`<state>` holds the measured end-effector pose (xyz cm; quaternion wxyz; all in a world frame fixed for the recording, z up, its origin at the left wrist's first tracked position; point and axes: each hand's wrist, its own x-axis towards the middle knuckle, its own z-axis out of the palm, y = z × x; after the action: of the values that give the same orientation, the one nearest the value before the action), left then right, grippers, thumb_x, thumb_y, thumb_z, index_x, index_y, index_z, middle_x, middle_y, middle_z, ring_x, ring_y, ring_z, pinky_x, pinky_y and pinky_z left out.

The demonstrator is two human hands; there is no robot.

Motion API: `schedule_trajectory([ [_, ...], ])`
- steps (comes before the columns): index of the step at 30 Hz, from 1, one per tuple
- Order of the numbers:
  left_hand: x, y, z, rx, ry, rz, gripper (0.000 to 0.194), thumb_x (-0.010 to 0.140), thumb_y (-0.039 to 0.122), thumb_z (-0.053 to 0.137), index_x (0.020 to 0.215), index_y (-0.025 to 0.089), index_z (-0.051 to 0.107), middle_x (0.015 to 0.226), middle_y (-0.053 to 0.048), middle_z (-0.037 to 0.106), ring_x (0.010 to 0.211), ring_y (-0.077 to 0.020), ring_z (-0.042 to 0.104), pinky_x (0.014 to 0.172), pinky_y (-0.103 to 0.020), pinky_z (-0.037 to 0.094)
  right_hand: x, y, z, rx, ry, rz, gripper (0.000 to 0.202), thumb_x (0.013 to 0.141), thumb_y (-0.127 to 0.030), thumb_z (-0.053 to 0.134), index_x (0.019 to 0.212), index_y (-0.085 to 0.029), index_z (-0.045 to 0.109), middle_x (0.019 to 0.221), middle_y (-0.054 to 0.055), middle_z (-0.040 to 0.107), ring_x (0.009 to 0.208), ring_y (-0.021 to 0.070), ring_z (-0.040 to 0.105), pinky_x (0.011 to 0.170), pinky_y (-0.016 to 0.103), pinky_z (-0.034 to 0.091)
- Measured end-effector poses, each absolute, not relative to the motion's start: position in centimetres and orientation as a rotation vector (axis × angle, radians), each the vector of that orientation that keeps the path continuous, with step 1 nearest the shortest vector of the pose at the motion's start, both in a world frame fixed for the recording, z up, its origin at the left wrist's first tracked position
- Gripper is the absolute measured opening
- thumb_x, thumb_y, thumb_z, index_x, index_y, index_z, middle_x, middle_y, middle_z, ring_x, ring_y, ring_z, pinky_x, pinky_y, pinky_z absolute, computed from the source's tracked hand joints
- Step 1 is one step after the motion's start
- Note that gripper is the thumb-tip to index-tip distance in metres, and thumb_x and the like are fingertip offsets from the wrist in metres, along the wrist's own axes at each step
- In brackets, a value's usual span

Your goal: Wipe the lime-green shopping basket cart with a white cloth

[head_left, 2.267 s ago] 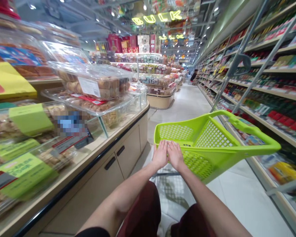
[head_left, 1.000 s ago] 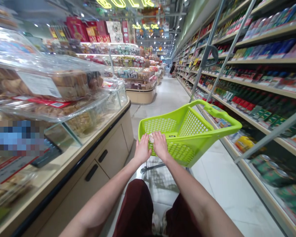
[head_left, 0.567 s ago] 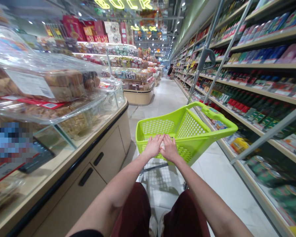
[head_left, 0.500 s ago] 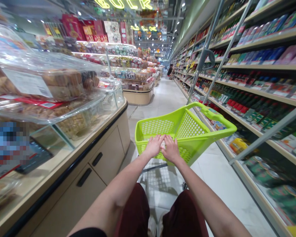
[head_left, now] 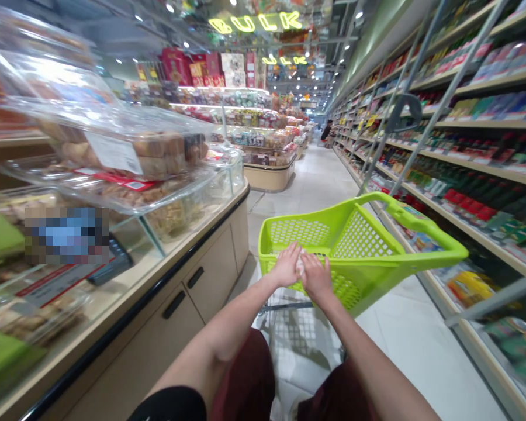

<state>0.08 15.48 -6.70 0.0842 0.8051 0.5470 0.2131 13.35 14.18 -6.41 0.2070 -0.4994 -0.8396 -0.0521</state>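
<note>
In front of me, my left hand (head_left: pixel 288 267) and my right hand (head_left: pixel 315 276) are drawn together with fingers bent. Between them shows a small whitish, crumpled-looking thing (head_left: pixel 300 266), mostly covered by the fingers; its kind is unclear. Both hands appear against the near side of a bright green shopping cart (head_left: pixel 368 275) with a perforated basket. Whether they touch its rim, I cannot tell. The cart stands on the aisle floor, its handle pointing right.
A glass-edged display counter (head_left: pixel 210 234) runs along my left, stacked with clear plastic food boxes (head_left: pixel 158 153). Shelves of packaged goods (head_left: pixel 486 155) line the right, with a slanted metal ladder (head_left: pixel 425 146) against them. Farther down the tiled aisle (head_left: pixel 313 169) is a person (head_left: pixel 326 131).
My view has turned a little left and up, so the cart, counter and shelves sit farther right and lower. The hands stay together, with the whitish thing showing slightly more between them.
</note>
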Motion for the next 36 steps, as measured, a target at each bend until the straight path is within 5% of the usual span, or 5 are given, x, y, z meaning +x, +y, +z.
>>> schedule_trajectory([
  [3, 0.1, 15.1, -6.4, 2.473, 1.512, 0.792, 0.075, 0.071, 0.026, 0.050, 0.136, 0.010, 0.015, 0.145, -0.013, 0.014, 0.133, -0.0210, 0.012, 0.108, -0.039, 0.017, 13.7, 15.0, -7.1, -1.409, -2.343, -0.147, 0.042, 0.080, -0.012, 0.035, 0.120, -0.014, 0.047, 0.126, 0.011, 0.050, 0.117, 0.0236, 0.042, 0.100, 0.050, 0.014],
  [10, 1.8, 16.0, -6.4, 2.478, 1.713, 0.715, 0.036, 0.082, 0.020, 0.040, 0.118, 0.019, 0.043, 0.122, -0.007, 0.049, 0.114, -0.0189, 0.041, 0.097, -0.038, 0.034, 16.1, 16.7, -7.6, -1.452, -2.261, -0.393, 0.042, 0.079, -0.013, 0.036, 0.118, -0.014, 0.048, 0.121, 0.010, 0.053, 0.115, 0.0229, 0.043, 0.098, 0.049, 0.021],
  [20, -2.4, 15.2, -7.7, 2.235, 2.056, 0.778, 0.045, 0.079, 0.022, 0.046, 0.124, 0.023, 0.039, 0.141, -0.009, 0.025, 0.127, -0.0255, 0.023, 0.102, -0.046, 0.024, 17.1, 17.1, -9.1, -1.445, -2.259, -0.566, 0.038, 0.078, -0.016, 0.035, 0.114, -0.014, 0.050, 0.118, 0.010, 0.055, 0.114, 0.0230, 0.043, 0.099, 0.051, 0.019],
  [28, -2.4, 15.7, -8.4, 2.310, 1.940, 0.757, 0.050, 0.075, 0.017, 0.048, 0.123, 0.021, 0.039, 0.121, -0.009, 0.047, 0.110, -0.0229, 0.042, 0.095, -0.040, 0.035, 18.3, 17.1, -10.4, -1.285, -2.266, -0.627, 0.043, 0.075, -0.019, 0.033, 0.116, -0.016, 0.049, 0.121, 0.009, 0.053, 0.117, 0.0232, 0.041, 0.101, 0.049, 0.018],
  [36, -7.9, 15.3, -7.9, 1.985, 2.021, 0.900, 0.045, 0.081, 0.022, 0.040, 0.125, 0.018, 0.040, 0.131, -0.009, 0.040, 0.116, -0.0196, 0.039, 0.098, -0.031, 0.033, 18.2, 17.3, -11.5, -1.292, -2.178, -0.640, 0.042, 0.076, -0.023, 0.032, 0.114, -0.017, 0.048, 0.117, 0.011, 0.055, 0.115, 0.0251, 0.043, 0.101, 0.051, 0.017],
])
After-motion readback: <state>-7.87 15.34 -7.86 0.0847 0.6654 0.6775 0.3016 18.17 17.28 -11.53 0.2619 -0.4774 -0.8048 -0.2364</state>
